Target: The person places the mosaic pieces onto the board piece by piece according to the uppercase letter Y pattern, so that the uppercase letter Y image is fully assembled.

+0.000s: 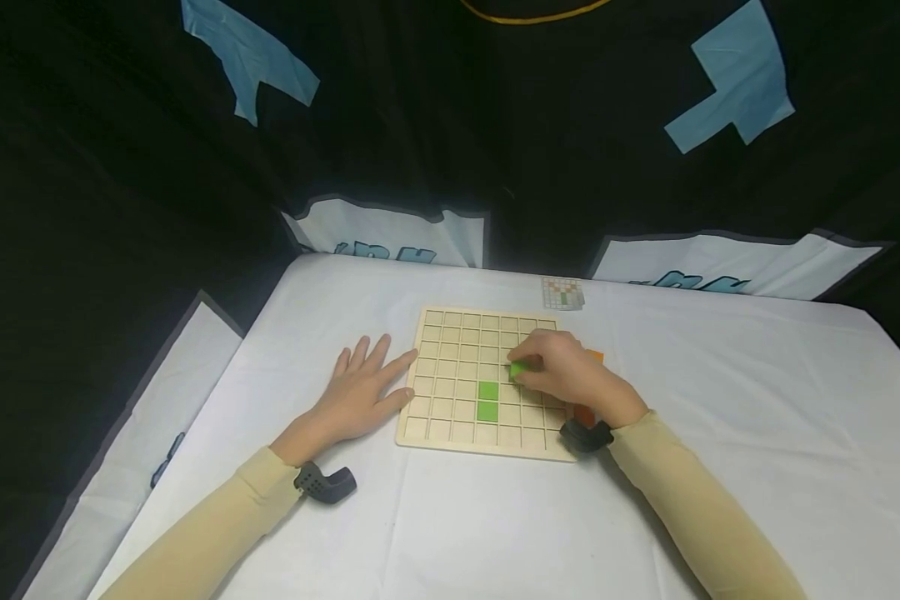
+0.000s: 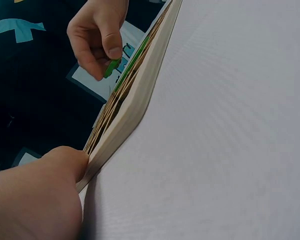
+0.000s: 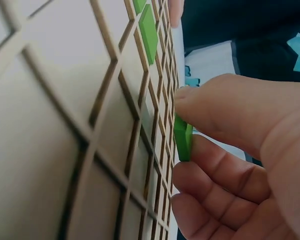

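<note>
Head view, starting at the left: a black curtain drops beside the counter, and a white printed panel runs along that side. The left hand lies over the white cloth with its fingers extended and spread, index finger and thumb at the left edge of the wooden board. A dark wrist device sits at that wrist, over the near cloth.

Thin ridges divide the board into square cells. Two of these, right of the middle toward the near side, contain a far green tile and a near green tile, one directly behind the other. The right hand pinches a third green tile between thumb and fingers, just above the board and to the right of the placed pair, covering several cells on the right.

Beyond the board's far right corner lies a small gridded card. Orange pieces show at the board's right edge, partly hidden by the right hand and wrist. Farther right, wrinkled white cloth stretches to the counter's right edge.
</note>
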{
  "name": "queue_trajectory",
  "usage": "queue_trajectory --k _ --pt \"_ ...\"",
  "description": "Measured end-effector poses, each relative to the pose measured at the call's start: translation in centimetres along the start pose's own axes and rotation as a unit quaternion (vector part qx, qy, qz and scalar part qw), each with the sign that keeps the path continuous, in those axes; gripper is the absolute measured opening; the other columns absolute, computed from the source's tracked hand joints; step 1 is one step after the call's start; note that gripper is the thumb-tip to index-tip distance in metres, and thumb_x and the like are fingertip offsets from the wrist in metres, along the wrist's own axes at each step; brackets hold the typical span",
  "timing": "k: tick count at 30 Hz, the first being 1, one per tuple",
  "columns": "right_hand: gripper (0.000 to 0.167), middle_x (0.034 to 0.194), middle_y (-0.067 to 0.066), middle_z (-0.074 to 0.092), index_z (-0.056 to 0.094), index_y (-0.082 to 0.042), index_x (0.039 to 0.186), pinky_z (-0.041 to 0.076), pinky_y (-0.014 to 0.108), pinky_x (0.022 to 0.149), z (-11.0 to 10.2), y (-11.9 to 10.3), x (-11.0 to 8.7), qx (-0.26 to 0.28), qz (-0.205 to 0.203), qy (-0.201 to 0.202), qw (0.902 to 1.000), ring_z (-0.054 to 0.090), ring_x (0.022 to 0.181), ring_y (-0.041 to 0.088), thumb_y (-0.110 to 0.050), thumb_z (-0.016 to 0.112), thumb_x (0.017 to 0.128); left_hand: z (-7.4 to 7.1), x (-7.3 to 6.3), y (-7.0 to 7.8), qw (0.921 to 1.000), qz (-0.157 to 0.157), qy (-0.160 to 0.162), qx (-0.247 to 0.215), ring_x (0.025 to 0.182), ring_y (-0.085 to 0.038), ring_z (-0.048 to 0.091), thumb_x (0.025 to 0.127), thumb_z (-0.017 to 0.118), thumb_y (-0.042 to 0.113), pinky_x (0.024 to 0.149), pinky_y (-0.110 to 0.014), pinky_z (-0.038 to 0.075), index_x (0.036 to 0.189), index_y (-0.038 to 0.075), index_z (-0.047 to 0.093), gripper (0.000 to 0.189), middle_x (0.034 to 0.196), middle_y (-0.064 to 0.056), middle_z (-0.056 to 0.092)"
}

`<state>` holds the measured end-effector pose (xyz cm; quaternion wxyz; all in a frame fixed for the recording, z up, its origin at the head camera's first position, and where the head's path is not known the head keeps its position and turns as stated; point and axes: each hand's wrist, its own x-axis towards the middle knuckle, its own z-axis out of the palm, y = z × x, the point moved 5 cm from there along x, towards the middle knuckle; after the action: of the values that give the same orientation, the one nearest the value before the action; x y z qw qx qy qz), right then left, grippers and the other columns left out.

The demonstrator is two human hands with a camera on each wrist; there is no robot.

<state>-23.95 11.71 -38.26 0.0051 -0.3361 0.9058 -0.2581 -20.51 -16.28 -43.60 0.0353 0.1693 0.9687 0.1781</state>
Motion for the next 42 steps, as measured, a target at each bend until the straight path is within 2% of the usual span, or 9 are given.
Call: queue_trajectory --k 7,18,42 --pt "0.025 0.104 0.010 0.078 0.078 -0.001 0.108 0.057 0.040 0.089 0.9 -0.5 1.2 0.018 0.004 -0.017 0.9997 0.070 0.099 0.025 -0.002 0.074 0.084 0.0 0.0 0.0 1.0000 -0.001 -0.003 0.002 0.156 -0.053 0.005 0.102 0.051 0.045 0.123 -0.072 0.004 0.159 0.022 0.038 0.063 0.169 -0.026 0.016" --pt "0.022 0.104 0.007 0.078 0.080 -0.006 0.106 0.055 0.039 0.092 2.3 -1.3 2.6 0.012 0.007 -0.032 0.9994 0.068 0.098 0.021 -0.004 0.075 0.084 0.2 0.1 -0.1 1.0000 0.001 -0.003 0.000 0.156 -0.053 0.005 0.102 0.052 0.045 0.123 -0.072 0.004 0.159 0.022 0.037 0.063 0.169 -0.026 0.016" --pt "0.024 0.109 0.011 0.077 0.079 -0.003 0.108 0.057 0.041 0.094 2.9 -1.3 3.2 0.018 0.029 -0.029 0.9990 0.070 0.105 0.025 -0.003 0.074 0.085 -0.2 0.0 0.2 1.0000 -0.001 -0.001 -0.002 0.156 -0.053 0.005 0.102 0.052 0.045 0.123 -0.072 0.005 0.159 0.021 0.038 0.063 0.168 -0.027 0.017"
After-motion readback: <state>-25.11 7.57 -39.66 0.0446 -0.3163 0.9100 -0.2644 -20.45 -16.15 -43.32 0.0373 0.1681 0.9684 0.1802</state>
